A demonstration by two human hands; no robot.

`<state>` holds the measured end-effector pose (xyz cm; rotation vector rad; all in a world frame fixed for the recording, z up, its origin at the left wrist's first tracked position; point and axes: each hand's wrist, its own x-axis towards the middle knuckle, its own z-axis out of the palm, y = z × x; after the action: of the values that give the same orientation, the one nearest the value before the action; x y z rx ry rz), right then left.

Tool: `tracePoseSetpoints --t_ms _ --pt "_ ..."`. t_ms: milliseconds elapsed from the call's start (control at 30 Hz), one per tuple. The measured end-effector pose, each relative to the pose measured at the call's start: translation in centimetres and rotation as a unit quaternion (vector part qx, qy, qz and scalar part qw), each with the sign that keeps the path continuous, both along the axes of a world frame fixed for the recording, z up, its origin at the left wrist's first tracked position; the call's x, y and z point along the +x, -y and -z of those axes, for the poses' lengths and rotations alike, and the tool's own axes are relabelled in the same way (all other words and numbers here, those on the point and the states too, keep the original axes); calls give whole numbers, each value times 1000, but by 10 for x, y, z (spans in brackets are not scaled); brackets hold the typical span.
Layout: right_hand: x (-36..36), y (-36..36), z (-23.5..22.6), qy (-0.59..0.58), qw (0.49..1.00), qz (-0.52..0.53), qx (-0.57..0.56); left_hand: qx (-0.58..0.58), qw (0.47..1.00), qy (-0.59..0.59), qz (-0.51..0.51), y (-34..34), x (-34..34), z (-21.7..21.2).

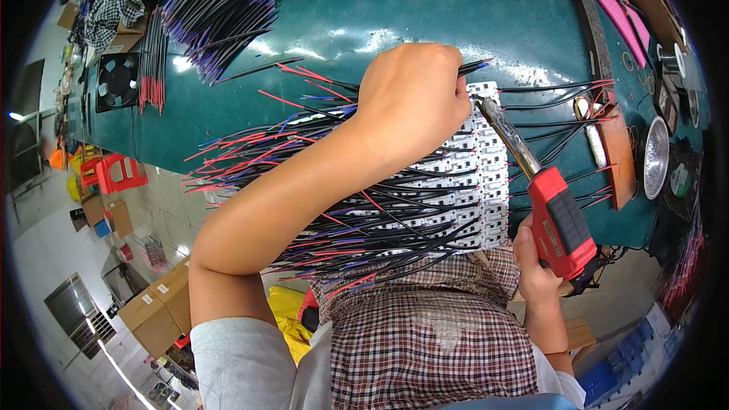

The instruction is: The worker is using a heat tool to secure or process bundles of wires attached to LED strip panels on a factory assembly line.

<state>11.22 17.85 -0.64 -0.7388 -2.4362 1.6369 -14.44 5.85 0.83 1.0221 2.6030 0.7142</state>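
A white panel of small circuit boards (495, 190) lies at the table's near edge, with many black wires (410, 205) fanning left from it, their tips red and blue. My left hand (414, 91) is closed over the panel's far end, pinching a dark wire (474, 67) between thumb and fingers; the fingertips are partly hidden. In my right hand (535, 264) is a red and black soldering gun (560, 212), gripped by its handle. Its metal tip reaches the panel's far end, right beside my left fingers. More black wires (554, 95) stick out to the panel's right.
On the green table (334, 0), a big pile of cut wires (224, 15) lies far left, beside a black fan (118, 81). At the right are a dark metal bar (588, 23), an orange-brown block (620, 159), a metal bowl (656, 158) and a pink tray (619, 11). A red stool (114, 173) stands left.
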Motion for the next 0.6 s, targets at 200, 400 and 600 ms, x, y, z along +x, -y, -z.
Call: tracePoseSetpoints --t_ms 200,400,600 --pt "3 1 1 -3 1000 -10 18 3 1000 -22 -3 -2 5 0" --pt "8 -1 5 -25 1000 -1 18 2 1000 -18 -5 -3 6 -1" --pt "15 -3 7 -56 998 28 -3 -14 1000 -17 -5 -3 5 -1"
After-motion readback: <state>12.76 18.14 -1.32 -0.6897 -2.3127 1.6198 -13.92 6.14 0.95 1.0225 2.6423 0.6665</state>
